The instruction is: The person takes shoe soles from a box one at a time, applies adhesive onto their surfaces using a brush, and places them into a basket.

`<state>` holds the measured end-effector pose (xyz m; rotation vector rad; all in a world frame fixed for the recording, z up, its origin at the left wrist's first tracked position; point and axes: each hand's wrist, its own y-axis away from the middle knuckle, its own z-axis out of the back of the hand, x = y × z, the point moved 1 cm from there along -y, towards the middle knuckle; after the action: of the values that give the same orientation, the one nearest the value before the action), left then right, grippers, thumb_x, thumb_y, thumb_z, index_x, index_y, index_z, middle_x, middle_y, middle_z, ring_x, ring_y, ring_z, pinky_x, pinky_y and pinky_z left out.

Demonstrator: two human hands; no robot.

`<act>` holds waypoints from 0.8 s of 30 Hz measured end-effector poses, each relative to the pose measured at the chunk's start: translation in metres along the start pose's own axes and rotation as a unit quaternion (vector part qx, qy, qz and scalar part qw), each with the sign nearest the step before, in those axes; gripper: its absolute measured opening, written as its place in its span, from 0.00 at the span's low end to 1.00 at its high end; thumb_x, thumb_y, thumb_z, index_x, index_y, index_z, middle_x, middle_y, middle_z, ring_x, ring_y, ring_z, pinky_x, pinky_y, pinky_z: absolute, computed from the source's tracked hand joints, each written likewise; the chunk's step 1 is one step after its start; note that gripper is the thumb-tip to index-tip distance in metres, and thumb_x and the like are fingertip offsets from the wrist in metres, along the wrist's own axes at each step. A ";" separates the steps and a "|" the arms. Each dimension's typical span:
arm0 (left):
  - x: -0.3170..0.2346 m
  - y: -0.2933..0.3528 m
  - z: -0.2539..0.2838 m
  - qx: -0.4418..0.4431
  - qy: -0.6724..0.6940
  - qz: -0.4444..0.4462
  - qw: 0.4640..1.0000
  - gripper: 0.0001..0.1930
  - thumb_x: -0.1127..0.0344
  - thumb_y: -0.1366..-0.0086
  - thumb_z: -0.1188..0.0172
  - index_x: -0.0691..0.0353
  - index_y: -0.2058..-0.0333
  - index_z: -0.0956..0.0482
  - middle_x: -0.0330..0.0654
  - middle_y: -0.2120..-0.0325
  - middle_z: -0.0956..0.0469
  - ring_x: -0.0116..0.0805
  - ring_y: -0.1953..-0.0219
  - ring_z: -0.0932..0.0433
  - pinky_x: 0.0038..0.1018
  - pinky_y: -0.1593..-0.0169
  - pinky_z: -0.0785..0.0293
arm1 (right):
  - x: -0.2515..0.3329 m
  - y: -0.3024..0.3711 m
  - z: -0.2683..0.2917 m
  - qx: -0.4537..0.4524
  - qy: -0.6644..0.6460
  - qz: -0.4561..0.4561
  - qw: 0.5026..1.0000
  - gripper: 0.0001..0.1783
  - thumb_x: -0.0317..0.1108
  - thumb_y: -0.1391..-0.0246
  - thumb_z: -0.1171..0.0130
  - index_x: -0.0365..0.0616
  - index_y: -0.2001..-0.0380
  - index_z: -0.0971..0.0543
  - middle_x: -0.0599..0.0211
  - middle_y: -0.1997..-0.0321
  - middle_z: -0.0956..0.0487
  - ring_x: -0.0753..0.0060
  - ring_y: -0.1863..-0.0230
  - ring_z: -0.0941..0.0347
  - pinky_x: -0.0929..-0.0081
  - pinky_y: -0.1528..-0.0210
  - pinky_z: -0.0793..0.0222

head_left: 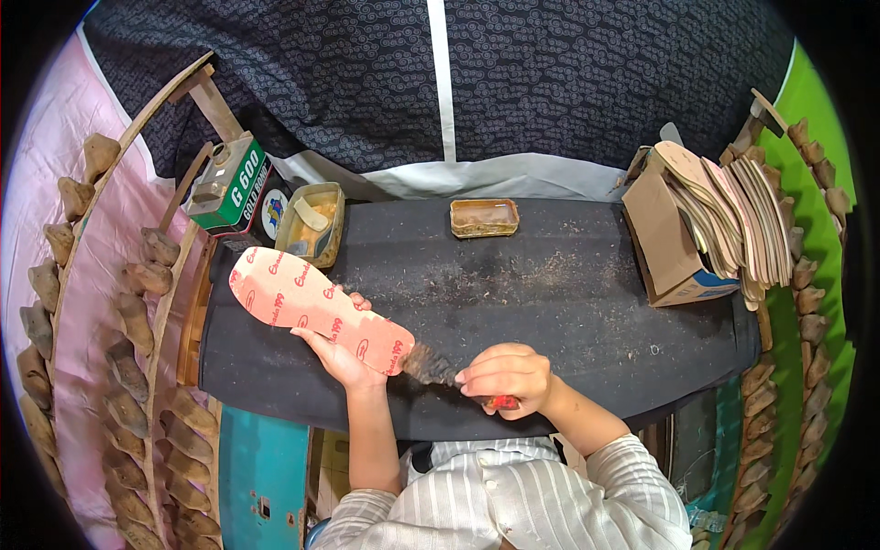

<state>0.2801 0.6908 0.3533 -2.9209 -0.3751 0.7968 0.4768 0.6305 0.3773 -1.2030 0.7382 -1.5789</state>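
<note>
Presently: Sole-Shaped Board [312, 307] in Left Hand [353, 364], Brush [436, 368] in Right Hand [511, 381]

The sole-shaped board lies across the left hand, printed pink face upward. The thumb shows at the board's lower-left edge; the fingertips emerge past its opposite edge, and the hand supports the narrower section from beneath. The broad end extends beyond the hand, up and to the left. The narrow end points down and right, toward the right hand.

The right hand is curled around the brush handle, with a red part of it visible below the fingers. The dark bristles point left and reach the edge of the board's narrow end; whether they touch it cannot be told.

Both hands work over a black-covered table [573, 312]. A small shallow tray [486, 232] stands near the middle of its far edge. At far left, a yellowish tub [340, 225] stands beside a green and black can [220, 197]. At far right, a cardboard box [658, 246] holds a stack of sole-shaped pieces [733, 225]. Rows of brown foot-shaped forms [134, 323] flank the table on both sides.
</note>
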 end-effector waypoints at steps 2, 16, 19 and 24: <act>-0.001 0.001 -0.003 -0.002 0.005 -0.003 1.000 0.36 0.34 0.37 0.66 0.65 0.50 0.38 0.44 0.65 0.33 0.35 0.65 0.33 0.26 0.63 0.32 | 0.000 -0.003 0.003 -0.009 0.045 0.018 0.999 0.09 0.31 0.54 0.40 0.35 0.72 0.20 0.57 0.67 0.21 0.63 0.72 0.23 0.74 0.72 0.27; 0.001 0.000 -0.002 0.016 0.016 0.019 1.000 0.35 0.34 0.37 0.66 0.65 0.50 0.38 0.44 0.65 0.34 0.35 0.65 0.34 0.26 0.63 0.31 | 0.003 -0.001 0.001 0.027 0.008 0.039 0.999 0.10 0.33 0.52 0.40 0.36 0.71 0.21 0.56 0.67 0.21 0.63 0.72 0.24 0.74 0.72 0.27; 0.002 0.000 -0.003 0.003 0.004 0.009 1.000 0.36 0.34 0.37 0.66 0.65 0.50 0.38 0.44 0.65 0.34 0.35 0.65 0.34 0.26 0.63 0.32 | -0.004 -0.002 0.007 -0.008 0.029 0.008 1.000 0.11 0.33 0.52 0.39 0.35 0.70 0.21 0.56 0.67 0.21 0.63 0.72 0.24 0.74 0.72 0.27; 0.005 -0.002 0.001 -0.004 0.001 0.014 1.000 0.36 0.34 0.37 0.67 0.65 0.50 0.38 0.45 0.66 0.33 0.35 0.66 0.33 0.26 0.64 0.31 | 0.005 -0.003 0.008 -0.018 -0.032 -0.058 0.998 0.22 0.13 0.80 0.43 0.37 0.72 0.21 0.56 0.67 0.21 0.60 0.69 0.23 0.71 0.68 0.26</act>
<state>0.2836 0.6943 0.3505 -2.9411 -0.3397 0.7975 0.4831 0.6275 0.3840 -1.3374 0.6683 -1.6200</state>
